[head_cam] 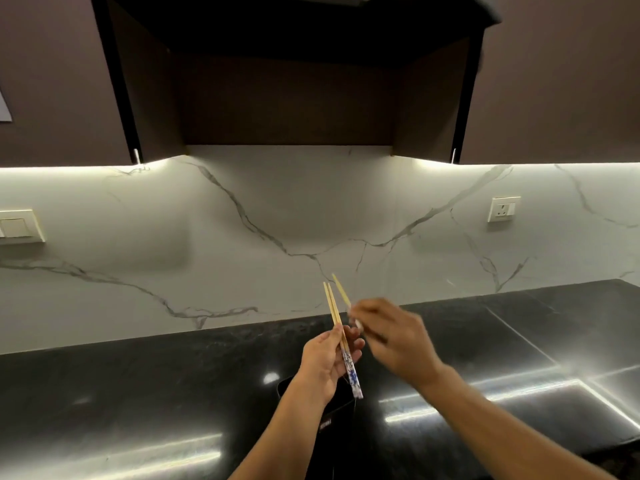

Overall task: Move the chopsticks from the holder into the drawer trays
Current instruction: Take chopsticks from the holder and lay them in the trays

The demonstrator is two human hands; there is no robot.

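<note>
My left hand (323, 363) grips a pair of bamboo chopsticks (335, 317) with blue-and-white patterned ends, their thin tips pointing up and away. My right hand (394, 337), blurred by motion, pinches a single chopstick (341, 292) just to the right of that pair, its tip also pointing up. Directly below my hands stands a black holder (337, 424) on the dark counter, mostly hidden by my left forearm. No drawer or tray is in view.
A glossy black stone counter (156, 393) runs across the frame, with a white marble backsplash (277, 220) behind it. Dark wall cabinets and a recessed hood (287, 81) hang above. A socket (504, 209) and a switch plate (20, 226) sit on the wall.
</note>
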